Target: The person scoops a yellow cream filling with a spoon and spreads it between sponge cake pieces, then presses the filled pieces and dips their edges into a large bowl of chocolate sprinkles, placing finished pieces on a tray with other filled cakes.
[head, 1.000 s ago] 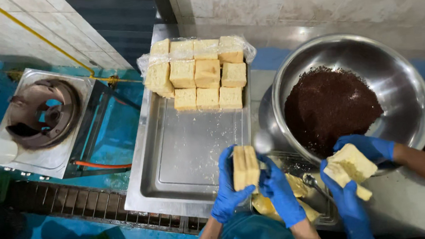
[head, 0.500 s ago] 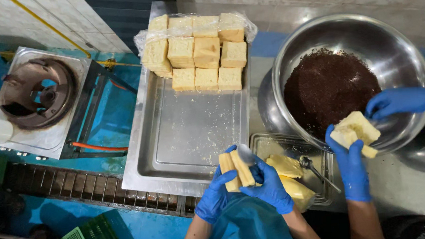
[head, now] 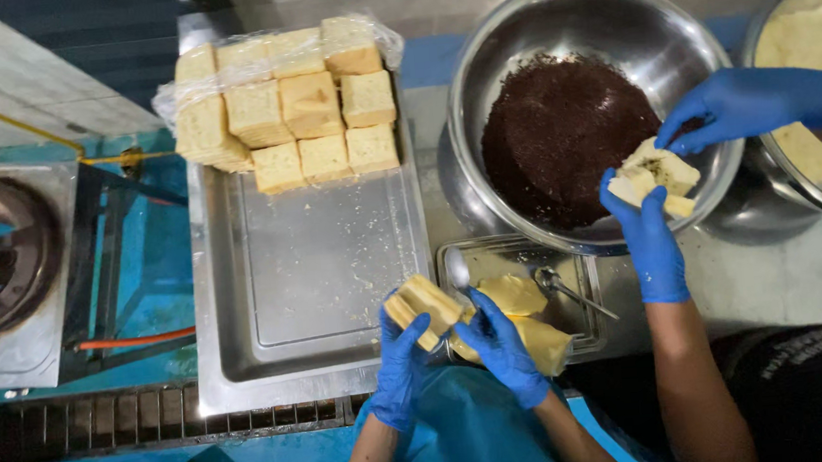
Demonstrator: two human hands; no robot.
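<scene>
The left hand [head: 403,362] and right hand [head: 498,345], both in blue gloves, grip a split bread piece [head: 424,307] between them, low over the front edge of the tray [head: 307,267]. A spoon [head: 459,268] sits in the small butter tin [head: 517,296] just beside it. To do this well, I'd keep the halves level, hold firmly without crushing them, and spread evenly to the edges. A co-worker's hands [head: 652,233] hold another piece over the bowl [head: 596,112] of dark crumbs. More bread is stacked [head: 296,99] at the tray's far end.
</scene>
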